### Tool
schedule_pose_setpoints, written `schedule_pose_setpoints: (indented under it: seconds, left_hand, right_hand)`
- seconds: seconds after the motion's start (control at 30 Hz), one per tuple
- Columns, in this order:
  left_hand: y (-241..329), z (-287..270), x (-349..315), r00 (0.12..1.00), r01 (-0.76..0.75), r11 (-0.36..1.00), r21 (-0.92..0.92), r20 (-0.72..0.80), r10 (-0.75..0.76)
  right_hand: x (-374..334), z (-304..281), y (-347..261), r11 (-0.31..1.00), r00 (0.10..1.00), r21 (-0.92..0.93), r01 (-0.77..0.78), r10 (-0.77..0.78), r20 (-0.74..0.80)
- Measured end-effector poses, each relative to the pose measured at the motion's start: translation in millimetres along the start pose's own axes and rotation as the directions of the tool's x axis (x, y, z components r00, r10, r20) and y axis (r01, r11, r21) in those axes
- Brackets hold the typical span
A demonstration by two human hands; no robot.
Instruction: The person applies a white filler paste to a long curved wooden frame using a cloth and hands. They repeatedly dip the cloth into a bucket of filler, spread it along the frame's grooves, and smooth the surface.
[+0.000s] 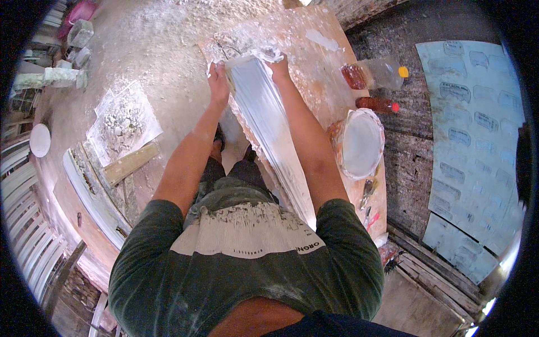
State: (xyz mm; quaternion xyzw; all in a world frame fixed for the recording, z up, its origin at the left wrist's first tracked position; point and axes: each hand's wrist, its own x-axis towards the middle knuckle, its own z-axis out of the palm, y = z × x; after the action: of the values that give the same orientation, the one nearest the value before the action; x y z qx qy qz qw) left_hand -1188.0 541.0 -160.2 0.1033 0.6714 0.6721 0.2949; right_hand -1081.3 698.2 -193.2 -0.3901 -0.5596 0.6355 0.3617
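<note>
A long, pale grey-white plaster moulding (261,112) with lengthwise ridges lies in front of me, its near end beside my right upper arm. At its far left corner, my left hand (218,84) is closed on the edge. My right hand (279,68) grips the far right corner, fingers partly hidden behind white plaster scraps (270,54). Beneath the moulding, a plaster-spattered wooden board (314,78) serves as the work surface. Right of my right forearm stands a round bucket (362,143) with a white coating inside.
Two bottles of reddish liquid, one large (373,74) and one small (377,105), lie beyond the bucket. Hand tools (368,194) rest below it. On the left are a sheet (150,126) heaped with plaster crumbs, a wooden block (132,163) and another long moulding (92,196).
</note>
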Motion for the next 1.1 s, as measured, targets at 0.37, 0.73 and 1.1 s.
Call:
schedule_pose_setpoints:
  seconds: [0.37, 0.73, 1.1]
  left_hand:
    - [-6, 2, -88, 0.985, -0.139, 0.98, 0.142, 0.125, 0.121]
    - [-77, 10, -219, 0.993, 0.026, 0.999, 0.019, 0.112, -0.028]
    - [-89, 20, -378, 0.944, -0.03, 0.959, 0.282, 0.324, -0.066]
  right_hand:
    - [-77, -57, -17, 0.994, 0.996, -0.093, -0.063, 0.069, 0.062]
    - [-188, -137, -18, 0.999, 0.993, -0.034, -0.028, 0.032, 0.113]
    - [-328, -248, 16, 0.999, 1.0, -0.016, -0.03, 0.03, -0.008]
